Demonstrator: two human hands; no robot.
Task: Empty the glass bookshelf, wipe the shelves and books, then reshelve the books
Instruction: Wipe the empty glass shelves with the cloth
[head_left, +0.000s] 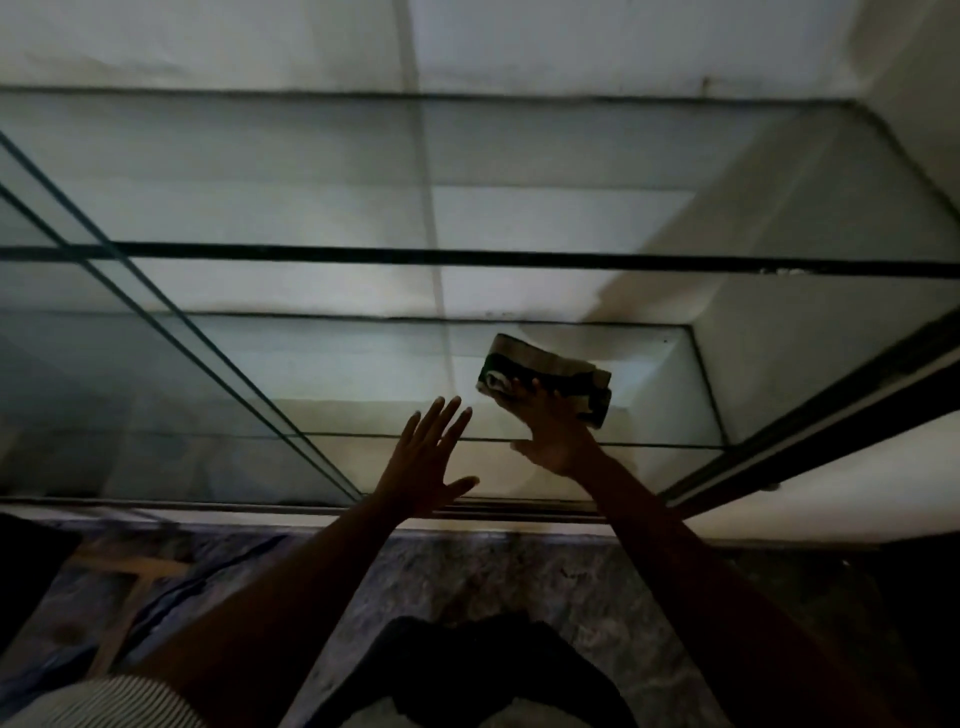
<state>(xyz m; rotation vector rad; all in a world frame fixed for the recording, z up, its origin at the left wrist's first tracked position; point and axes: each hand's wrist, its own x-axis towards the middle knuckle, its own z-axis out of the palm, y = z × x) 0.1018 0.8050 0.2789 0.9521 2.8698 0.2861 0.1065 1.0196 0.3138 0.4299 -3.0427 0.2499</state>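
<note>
Both hands lay flat-fingered: the right hand (550, 431) pressed a folded cloth (545, 376) onto the right end of the glass shelf (337, 374); the left hand (426, 457) hovered spread and empty over its front edge. Heavy pressure might crack the glass.

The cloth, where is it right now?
In the head view the folded cloth lies right of centre on a lower glass shelf, pressed under the right hand, with the left hand to its left.
</note>
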